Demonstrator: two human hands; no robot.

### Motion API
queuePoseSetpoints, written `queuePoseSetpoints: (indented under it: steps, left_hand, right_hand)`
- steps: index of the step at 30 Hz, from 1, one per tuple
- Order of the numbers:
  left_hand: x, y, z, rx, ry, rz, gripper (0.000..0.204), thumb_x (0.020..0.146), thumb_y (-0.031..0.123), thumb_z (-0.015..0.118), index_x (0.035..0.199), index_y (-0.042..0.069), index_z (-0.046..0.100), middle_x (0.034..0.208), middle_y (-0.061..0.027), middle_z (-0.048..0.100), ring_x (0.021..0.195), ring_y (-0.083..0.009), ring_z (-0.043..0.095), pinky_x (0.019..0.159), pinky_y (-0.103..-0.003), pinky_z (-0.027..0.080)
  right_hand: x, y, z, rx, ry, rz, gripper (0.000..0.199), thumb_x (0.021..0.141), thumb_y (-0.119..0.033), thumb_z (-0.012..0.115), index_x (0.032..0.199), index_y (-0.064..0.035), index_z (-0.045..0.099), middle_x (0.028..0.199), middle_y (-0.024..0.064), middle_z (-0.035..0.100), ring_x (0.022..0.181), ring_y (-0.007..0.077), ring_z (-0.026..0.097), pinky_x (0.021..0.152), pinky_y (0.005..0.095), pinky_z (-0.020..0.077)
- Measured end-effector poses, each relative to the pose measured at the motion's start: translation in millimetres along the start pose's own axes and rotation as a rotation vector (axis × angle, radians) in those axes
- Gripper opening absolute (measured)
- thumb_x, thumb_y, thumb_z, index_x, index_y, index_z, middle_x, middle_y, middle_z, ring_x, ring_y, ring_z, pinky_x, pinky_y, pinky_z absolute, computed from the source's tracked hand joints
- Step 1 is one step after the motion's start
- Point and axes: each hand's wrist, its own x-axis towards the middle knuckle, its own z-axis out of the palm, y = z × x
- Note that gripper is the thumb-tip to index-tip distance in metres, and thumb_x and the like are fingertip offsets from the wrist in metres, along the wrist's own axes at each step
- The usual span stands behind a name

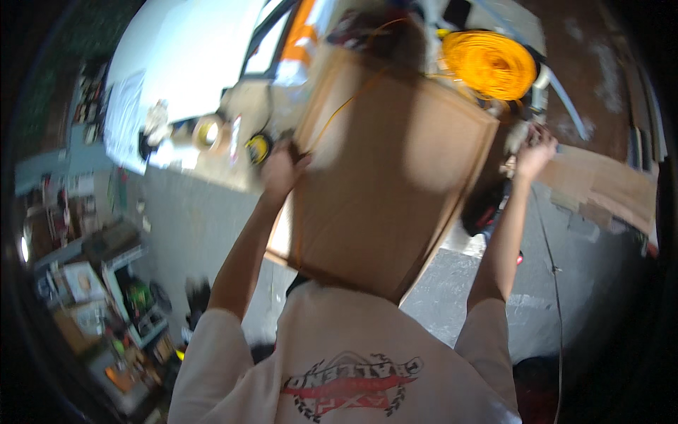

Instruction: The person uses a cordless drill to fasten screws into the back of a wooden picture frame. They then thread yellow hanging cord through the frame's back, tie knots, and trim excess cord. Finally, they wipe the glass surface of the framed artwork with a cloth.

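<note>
A large brown wooden panel (367, 169) with a raised rim lies at a slant in front of me, its near end close to my shirt. My left hand (282, 169) is closed on its left edge, with the thumb lying over the rim. A round yellow and black tape measure (259, 148) sits just beyond that hand. Out past the panel's right edge is my right hand (535, 150), apart from the panel. Its fingers are bent and smeared by motion beside some small pale items, so I cannot tell whether it holds one.
A coil of orange-yellow hose or cable (489, 65) lies at the far right, its thin line crossing the panel. A dark red and black tool (486, 212) is beside the panel's right edge. A tape roll (208, 133) stands at left. Cluttered shelves (106, 283) line the left.
</note>
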Motion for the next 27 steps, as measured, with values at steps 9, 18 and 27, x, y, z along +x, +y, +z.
queuePoseSetpoints:
  steps: [9, 18, 27]
  left_hand:
    - [-204, -58, -18, -0.318, -0.195, -0.330, 0.036, 0.088, 0.034, 0.073, 0.107, 0.004, 0.067, 0.093, -0.0193, 0.069, 0.090, -0.0393, 0.068, 0.081, -0.047, 0.054]
    - [-241, -47, 32, -0.454, -0.067, -0.231, 0.032, 0.087, 0.018, 0.070, 0.116, 0.006, 0.067, 0.107, -0.0185, 0.069, 0.099, -0.0386, 0.067, 0.084, -0.047, 0.054]
    - [-243, -81, 33, -0.974, -0.233, -0.319, 0.025, 0.088, 0.018, 0.074, 0.109, 0.004, 0.075, 0.099, -0.0120, 0.075, 0.090, -0.0202, 0.071, 0.082, -0.035, 0.053]
  right_hand:
    - [-253, -175, -99, 0.930, -0.583, -0.003, 0.018, 0.098, -0.006, 0.057, 0.103, 0.0014, 0.073, 0.101, 0.0091, 0.071, 0.091, 0.0184, 0.066, 0.078, 0.0319, 0.0541]
    - [-349, -303, -140, 0.727, -1.323, 0.270, 0.024, 0.094, -0.017, 0.068, 0.111, -0.0007, 0.068, 0.096, 0.0164, 0.072, 0.080, 0.0226, 0.070, 0.071, 0.0349, 0.0544]
    - [-359, -322, -130, 0.742, -1.317, 0.092, 0.018, 0.094, -0.013, 0.067, 0.105, 0.0013, 0.069, 0.096, 0.0181, 0.073, 0.087, 0.0234, 0.071, 0.079, 0.0361, 0.0537]
